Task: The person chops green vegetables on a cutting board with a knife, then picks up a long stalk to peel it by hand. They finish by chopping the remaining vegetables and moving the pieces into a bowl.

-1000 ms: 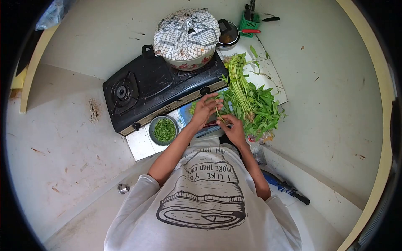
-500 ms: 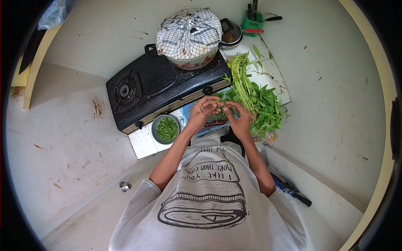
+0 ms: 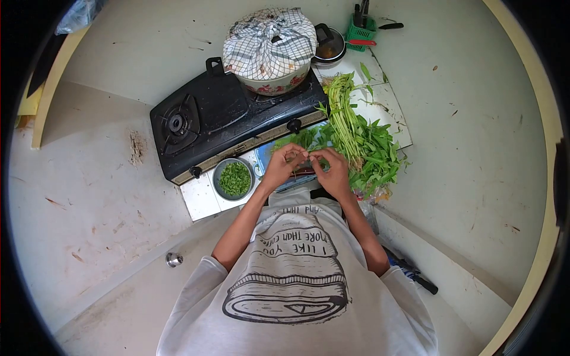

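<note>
My left hand (image 3: 284, 166) and my right hand (image 3: 332, 172) meet fingertip to fingertip above a blue tray (image 3: 264, 155). Both are closed in a pinch on a thin green stem (image 3: 307, 153), of which only a little shows between the fingers. Cut or plucked green leaves (image 3: 306, 139) lie in the tray just beyond my hands. A dark reddish, handle-like thing (image 3: 306, 171) rests below them, partly covered. Right of my right hand spreads a large bunch of leafy greens (image 3: 374, 148) with long pale stems.
To the left stands a grey bowl (image 3: 217, 188) of chopped greens. Behind is a black two-burner stove (image 3: 217, 110) bearing a flowered pot (image 3: 276, 87) under a checked cloth (image 3: 270, 44). A lidded pan (image 3: 329, 50) and a green basket (image 3: 360, 32) with knives stand at the back right.
My fingertips have come closer together and slightly lower. The stem that looped visibly between them is now mostly hidden. The view has shifted a little.
</note>
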Demonstrator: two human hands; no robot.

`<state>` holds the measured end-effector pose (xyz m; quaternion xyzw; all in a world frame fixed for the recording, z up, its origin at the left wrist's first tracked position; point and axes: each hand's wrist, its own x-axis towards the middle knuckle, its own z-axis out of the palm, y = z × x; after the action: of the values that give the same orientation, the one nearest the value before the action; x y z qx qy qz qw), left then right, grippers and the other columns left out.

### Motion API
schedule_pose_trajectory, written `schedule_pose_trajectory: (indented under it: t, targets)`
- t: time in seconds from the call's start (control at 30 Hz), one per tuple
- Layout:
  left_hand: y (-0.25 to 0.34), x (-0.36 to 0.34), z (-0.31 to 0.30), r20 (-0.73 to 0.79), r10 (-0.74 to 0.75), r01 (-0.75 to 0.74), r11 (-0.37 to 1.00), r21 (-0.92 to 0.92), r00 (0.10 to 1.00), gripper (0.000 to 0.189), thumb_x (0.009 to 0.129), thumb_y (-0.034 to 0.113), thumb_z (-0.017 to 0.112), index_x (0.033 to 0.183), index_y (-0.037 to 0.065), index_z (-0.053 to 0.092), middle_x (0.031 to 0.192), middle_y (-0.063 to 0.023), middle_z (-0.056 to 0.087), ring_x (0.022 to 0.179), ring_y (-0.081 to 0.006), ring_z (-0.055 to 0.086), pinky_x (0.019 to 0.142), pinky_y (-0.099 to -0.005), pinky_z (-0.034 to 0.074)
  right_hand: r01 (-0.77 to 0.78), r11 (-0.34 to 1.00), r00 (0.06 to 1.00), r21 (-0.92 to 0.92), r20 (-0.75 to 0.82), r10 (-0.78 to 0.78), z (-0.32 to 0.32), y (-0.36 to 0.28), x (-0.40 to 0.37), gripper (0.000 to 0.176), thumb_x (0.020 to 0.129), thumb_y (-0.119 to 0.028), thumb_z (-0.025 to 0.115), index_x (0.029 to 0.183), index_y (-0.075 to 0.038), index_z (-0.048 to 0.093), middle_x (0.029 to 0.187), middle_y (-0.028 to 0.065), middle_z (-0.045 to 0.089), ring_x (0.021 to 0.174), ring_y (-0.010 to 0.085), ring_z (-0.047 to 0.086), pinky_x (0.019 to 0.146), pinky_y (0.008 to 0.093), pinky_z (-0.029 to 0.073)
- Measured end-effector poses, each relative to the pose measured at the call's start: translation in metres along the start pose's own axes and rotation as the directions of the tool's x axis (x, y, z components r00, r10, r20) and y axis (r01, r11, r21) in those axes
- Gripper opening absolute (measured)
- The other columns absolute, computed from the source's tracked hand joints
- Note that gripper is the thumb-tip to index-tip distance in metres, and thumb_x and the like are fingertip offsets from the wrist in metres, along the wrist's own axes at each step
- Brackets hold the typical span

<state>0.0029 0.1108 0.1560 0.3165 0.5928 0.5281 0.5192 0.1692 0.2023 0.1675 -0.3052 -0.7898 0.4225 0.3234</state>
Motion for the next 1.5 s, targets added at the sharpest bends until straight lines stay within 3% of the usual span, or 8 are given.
schedule_pose_trajectory:
  t: [0.3, 0.6, 0.8, 0.93, 1.03, 1.13, 1.33, 1.5]
  targets:
    - [0.003, -0.013, 0.014, -0.135, 0.069, -0.030, 0.963, 0.267, 0.988, 0.013, 0.102, 0.010, 0.064, 0.105, -0.003, 0.065, 0.089, -0.0069, 0.070, 0.084, -0.0119, 0.064, 0.072, -0.0272, 0.051, -0.122, 0.991, 0.993, 0.058, 0.003, 0.122, 0.018, 0.011, 0.003, 0.008, 0.079, -0.002, 0.075, 0.083, -0.001, 0.069, 0.079, 0.0119, 0.070, 0.069, 0.0256, 0.070, 0.065, 0.0364, 0.053]
    - [-0.013, -0.017, -0.006, -0.340, 0.178, -0.162, 0.984, 0.076, 0.923, 0.014, 0.104, 0.012, 0.063, 0.109, -0.001, 0.063, 0.092, -0.0060, 0.069, 0.083, -0.0108, 0.064, 0.077, -0.0264, 0.051, -0.190, 0.981, 0.982, -0.037, 0.015, 0.190, 0.031, 0.053, 0.016, 0.008, 0.083, -0.006, 0.074, 0.086, 0.001, 0.073, 0.084, 0.0132, 0.074, 0.074, 0.0278, 0.073, 0.070, 0.0371, 0.056]
    - [-0.002, -0.030, -0.011, -0.325, 0.056, -0.107, 0.984, -0.142, 0.944, 0.016, 0.106, 0.016, 0.061, 0.113, 0.001, 0.062, 0.098, -0.0029, 0.068, 0.085, -0.0089, 0.060, 0.082, -0.0257, 0.049, -0.219, 0.975, 0.971, -0.039, 0.085, 0.222, 0.041, 0.088, 0.027, 0.019, 0.088, -0.006, 0.070, 0.104, 0.001, 0.076, 0.099, 0.0177, 0.076, 0.090, 0.0297, 0.075, 0.082, 0.0389, 0.056]
    - [-0.004, -0.032, -0.011, -0.348, 0.050, -0.106, 0.984, -0.142, 0.936, 0.022, 0.106, 0.019, 0.061, 0.117, 0.000, 0.064, 0.098, -0.0032, 0.070, 0.085, -0.0082, 0.060, 0.080, -0.0248, 0.049, -0.126, 0.985, 0.983, -0.117, 0.120, 0.139, 0.044, 0.083, 0.035, 0.024, 0.091, -0.006, 0.066, 0.113, 0.000, 0.074, 0.106, 0.0188, 0.075, 0.099, 0.0284, 0.073, 0.088, 0.0397, 0.055]
    - [-0.003, -0.031, -0.014, -0.348, 0.028, -0.079, 0.988, -0.132, 0.937, 0.024, 0.107, 0.020, 0.060, 0.119, 0.000, 0.065, 0.098, -0.0035, 0.071, 0.087, -0.0081, 0.061, 0.079, -0.0245, 0.049, -0.230, 0.973, 0.964, 0.015, 0.137, 0.226, 0.037, 0.061, 0.040, 0.025, 0.094, -0.006, 0.065, 0.116, -0.001, 0.073, 0.110, 0.0175, 0.073, 0.099, 0.0280, 0.072, 0.088, 0.0396, 0.054]
    - [-0.001, -0.029, -0.011, -0.350, 0.038, -0.092, 0.986, -0.138, 0.936, 0.027, 0.106, 0.025, 0.062, 0.118, 0.001, 0.066, 0.097, -0.0011, 0.070, 0.083, -0.0064, 0.058, 0.077, -0.0233, 0.046, -0.137, 0.967, 0.990, 0.213, 0.064, 0.126, 0.029, 0.029, 0.045, 0.021, 0.093, -0.006, 0.066, 0.113, -0.001, 0.072, 0.107, 0.0141, 0.071, 0.097, 0.0270, 0.070, 0.087, 0.0392, 0.053]
    - [0.002, -0.026, -0.005, -0.320, 0.037, -0.081, 0.989, -0.125, 0.947, 0.025, 0.106, 0.023, 0.062, 0.118, 0.001, 0.066, 0.098, -0.0014, 0.070, 0.083, -0.0071, 0.058, 0.079, -0.0238, 0.047, 0.168, 0.985, 0.984, -0.045, 0.068, -0.165, 0.013, -0.011, 0.038, 0.018, 0.087, -0.008, 0.076, 0.104, -0.007, 0.073, 0.098, 0.0070, 0.065, 0.094, 0.0272, 0.064, 0.085, 0.0398, 0.046]
    - [0.001, -0.025, -0.002, -0.286, 0.006, -0.044, 0.991, -0.127, 0.958, 0.025, 0.106, 0.022, 0.062, 0.118, 0.001, 0.066, 0.098, -0.0017, 0.070, 0.083, -0.0078, 0.058, 0.079, -0.0241, 0.048, 0.185, 0.973, 0.982, -0.137, 0.056, -0.179, 0.021, -0.006, 0.034, 0.016, 0.085, -0.010, 0.077, 0.101, -0.010, 0.073, 0.096, 0.0044, 0.065, 0.093, 0.0268, 0.062, 0.079, 0.0399, 0.039]
